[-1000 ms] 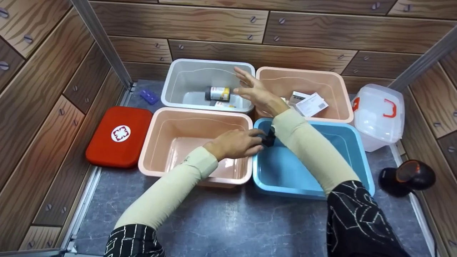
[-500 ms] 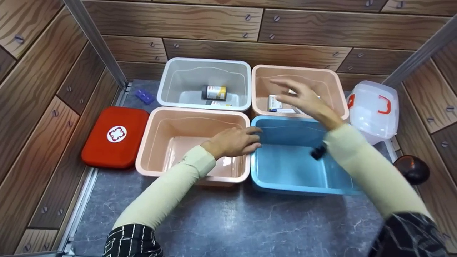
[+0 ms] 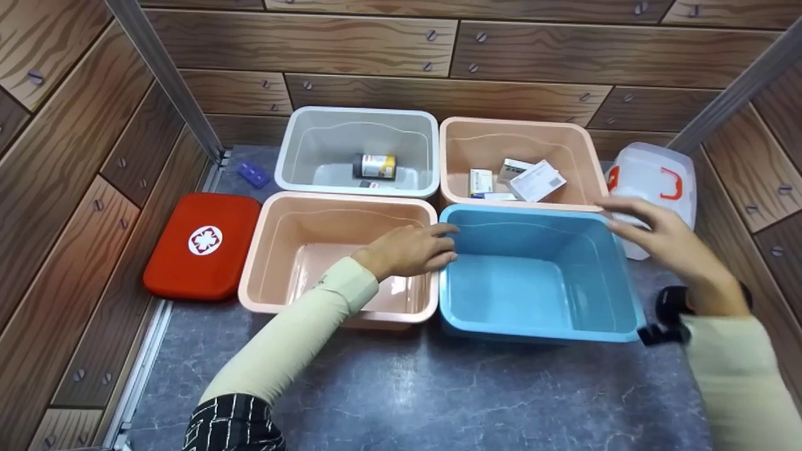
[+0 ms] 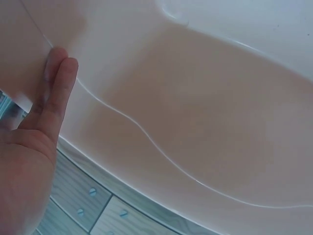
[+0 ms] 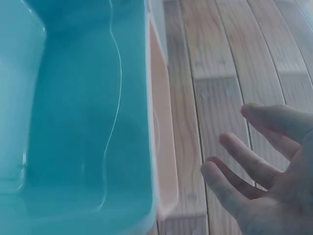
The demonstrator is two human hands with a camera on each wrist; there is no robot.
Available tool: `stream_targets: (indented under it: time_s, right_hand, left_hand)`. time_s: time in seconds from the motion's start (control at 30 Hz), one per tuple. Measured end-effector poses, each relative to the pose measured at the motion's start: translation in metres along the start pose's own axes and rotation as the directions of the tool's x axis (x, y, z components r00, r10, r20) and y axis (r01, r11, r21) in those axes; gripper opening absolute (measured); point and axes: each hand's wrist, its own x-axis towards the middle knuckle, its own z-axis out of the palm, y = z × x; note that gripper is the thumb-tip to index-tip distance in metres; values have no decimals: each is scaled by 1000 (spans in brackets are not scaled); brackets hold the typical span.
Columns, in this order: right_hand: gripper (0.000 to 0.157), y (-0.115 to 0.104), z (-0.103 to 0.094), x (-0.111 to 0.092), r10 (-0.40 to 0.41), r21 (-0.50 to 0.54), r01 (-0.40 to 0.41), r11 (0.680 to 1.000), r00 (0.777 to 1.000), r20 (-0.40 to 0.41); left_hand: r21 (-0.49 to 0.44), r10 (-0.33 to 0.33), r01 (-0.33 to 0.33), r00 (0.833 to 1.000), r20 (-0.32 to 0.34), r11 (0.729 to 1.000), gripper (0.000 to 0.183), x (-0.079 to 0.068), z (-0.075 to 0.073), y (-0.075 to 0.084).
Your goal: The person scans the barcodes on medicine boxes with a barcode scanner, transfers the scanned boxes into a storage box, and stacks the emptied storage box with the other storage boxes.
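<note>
My left hand (image 3: 407, 250) rests at the adjoining rims of the front peach bin (image 3: 247, 263) and the blue bin (image 3: 539, 332), its relaxed fingers reaching over the edge. In the left wrist view, two fingers (image 4: 59, 100) lie along the peach wall; the other fingers are partly hidden. My right hand (image 3: 677, 250) hovers by the blue bin's far right corner, holding nothing. Its fingers (image 5: 249, 156) are spread apart in the right wrist view, beside the bin. No items show inside the blue bin or the front peach bin.
A grey bin (image 3: 357, 113) holds dark bottles; the back peach bin (image 3: 520, 123) holds several medicine boxes (image 3: 537, 181). A red first-aid case (image 3: 200, 275) and purple pill box (image 3: 254, 174) lie left. Right stand a clear lidded box (image 3: 651, 163) and a partly hidden black device (image 3: 671, 302).
My right hand has swung right from above the back bins to beyond the blue bin's right side, uncovering the medicine boxes. The left hand has kept its place.
</note>
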Motion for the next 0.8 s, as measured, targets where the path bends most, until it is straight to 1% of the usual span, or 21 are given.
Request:
stream_targets:
  time_s: [0.13,0.2,0.27,0.33,0.4,0.43,0.47,0.53,0.63,0.77,0.8]
  right_hand:
    - [42,23,-4,-37,73,-4,-73,997,995,-68]
    - [44,34,-2,-54,119,-2,-120,993,987,-113]
    - [47,44,-1,-69,157,-3,-159,987,977,-146]
    - [50,52,2,-82,183,11,-183,983,969,-169]
    - [54,59,5,-93,198,44,-193,980,963,-182]
    - [57,61,6,-98,199,76,-188,979,963,-184]
    - [58,64,8,-102,202,129,-180,975,962,-184]
    - [62,68,13,-110,203,256,-155,954,964,-172]
    - [67,74,20,-121,208,403,-141,904,970,-128]
    - [65,79,29,-130,225,484,-171,858,973,-56]
    - [63,80,31,-131,228,512,-175,841,973,-42]
  left_hand:
    - [14,-5,5,1000,-6,1000,40,-1,-1,0]
    - [15,-2,2,1000,-13,1000,41,-2,-1,-1]
    - [20,-13,14,1000,-22,1000,41,-3,-2,-1]
    - [22,-40,41,999,-30,999,42,-3,-3,-1]
    - [22,-92,92,995,-36,995,43,-3,-5,-1]
    - [24,-120,121,992,-42,992,44,-2,-6,0]
    - [22,-149,150,988,-48,988,46,-1,-8,0]
    - [6,-209,210,976,-65,978,48,1,-10,2]
    - [-29,-286,285,954,-85,958,49,5,-13,5]
    - [-55,-360,356,926,-113,933,49,12,-16,8]
    - [-54,-373,369,920,-125,928,48,14,-16,8]
